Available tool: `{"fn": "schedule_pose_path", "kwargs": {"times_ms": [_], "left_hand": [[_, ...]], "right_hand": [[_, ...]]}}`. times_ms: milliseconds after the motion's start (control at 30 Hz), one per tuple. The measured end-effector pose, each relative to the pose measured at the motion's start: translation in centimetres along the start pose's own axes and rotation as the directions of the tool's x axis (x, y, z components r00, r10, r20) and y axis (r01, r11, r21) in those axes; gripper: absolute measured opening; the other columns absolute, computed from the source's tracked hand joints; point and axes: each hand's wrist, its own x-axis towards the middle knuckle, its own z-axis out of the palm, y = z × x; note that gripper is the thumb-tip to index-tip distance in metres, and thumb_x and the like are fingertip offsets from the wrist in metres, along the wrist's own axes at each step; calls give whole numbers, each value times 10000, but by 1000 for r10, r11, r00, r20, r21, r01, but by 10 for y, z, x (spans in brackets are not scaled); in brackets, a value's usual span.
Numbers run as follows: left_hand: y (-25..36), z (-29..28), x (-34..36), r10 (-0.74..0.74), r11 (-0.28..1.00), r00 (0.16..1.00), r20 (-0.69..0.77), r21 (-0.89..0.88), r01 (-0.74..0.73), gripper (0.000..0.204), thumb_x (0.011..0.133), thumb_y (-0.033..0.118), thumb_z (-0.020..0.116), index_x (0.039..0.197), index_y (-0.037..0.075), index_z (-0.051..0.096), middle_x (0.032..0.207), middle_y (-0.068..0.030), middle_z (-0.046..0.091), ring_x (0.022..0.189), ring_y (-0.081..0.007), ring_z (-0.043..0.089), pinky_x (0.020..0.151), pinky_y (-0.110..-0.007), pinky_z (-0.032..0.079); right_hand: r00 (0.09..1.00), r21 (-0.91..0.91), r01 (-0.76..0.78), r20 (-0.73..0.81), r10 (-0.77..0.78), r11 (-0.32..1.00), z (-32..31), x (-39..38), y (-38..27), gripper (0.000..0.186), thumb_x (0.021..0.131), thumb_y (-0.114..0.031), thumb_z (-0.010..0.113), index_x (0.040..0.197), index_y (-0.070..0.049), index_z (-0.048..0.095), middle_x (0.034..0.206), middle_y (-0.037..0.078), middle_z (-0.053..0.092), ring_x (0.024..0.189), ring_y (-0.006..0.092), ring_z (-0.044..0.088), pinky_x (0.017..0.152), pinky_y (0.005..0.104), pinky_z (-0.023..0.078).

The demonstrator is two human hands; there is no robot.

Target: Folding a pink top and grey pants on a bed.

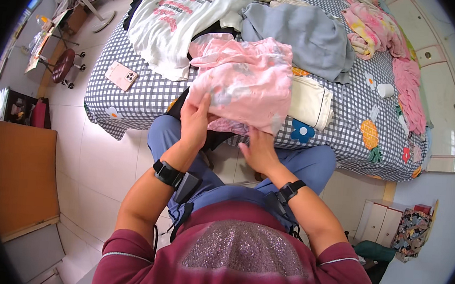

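With fingers of the left hand (195, 122), grips the near left corner of the pink cloth (245, 82). With the right hand (260, 151), touches its near edge; cannot tell if gripping, tips being hidden. Holds it by the near edge of the bed (147, 103). Sees cream cloth (311, 100) just right, white shirt (176, 52) and gray cloth (300, 38) behind, phone (121, 76) near the left edge.

Pink garment (248, 85) with grey patches, dark-and-white checked bedspread (153, 94), grey-blue cloth (300, 35), cream garment (310, 101)
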Motion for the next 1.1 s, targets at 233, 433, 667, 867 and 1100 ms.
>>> {"fn": "schedule_pose_path", "kwargs": {"times_ms": [233,433,667,867,1100], "left_hand": [[-56,-85,-8,-71,686,979,-191,703,187,230,806,175,621,851,-51,630,781,-43,601,637,-100,498,598,-268,420],[-54,-94,0,-100,789,995,5,610,77,220,841,182,614,902,-27,647,739,28,570,648,-51,468,623,-223,388],[-32,-85,2,95,527,993,75,842,-115,238,823,193,630,831,-44,614,673,-6,540,635,-78,464,577,-263,396],[-21,-78,0,-47,792,999,20,610,25,201,868,186,589,836,-12,602,705,36,542,643,-31,446,565,-213,368],[8,-67,3,-204,808,979,21,568,157,300,892,282,561,847,-9,618,723,24,555,614,-34,438,564,-199,371]], "right_hand": [[985,-256,-36,156,78,966,-20,-41,39,538,759,-173,592,1201,73,410,1222,258,410,1190,399,354,1018,488,263],[992,-396,103,107,-66,912,-33,-41,51,408,761,-109,523,1149,19,505,1172,139,499,1174,276,397,987,451,290],[990,-597,75,-49,-130,799,-54,-25,65,296,782,-145,510,1064,-133,601,1063,-10,548,1134,182,394,936,407,268],[968,-471,171,-85,-238,865,-77,-7,70,154,733,-119,540,864,-77,609,852,49,550,1011,228,505,901,395,367],[946,-277,269,-104,-307,922,-120,13,61,84,672,-26,526,752,-22,553,763,101,532,844,278,556,835,369,455]]}}
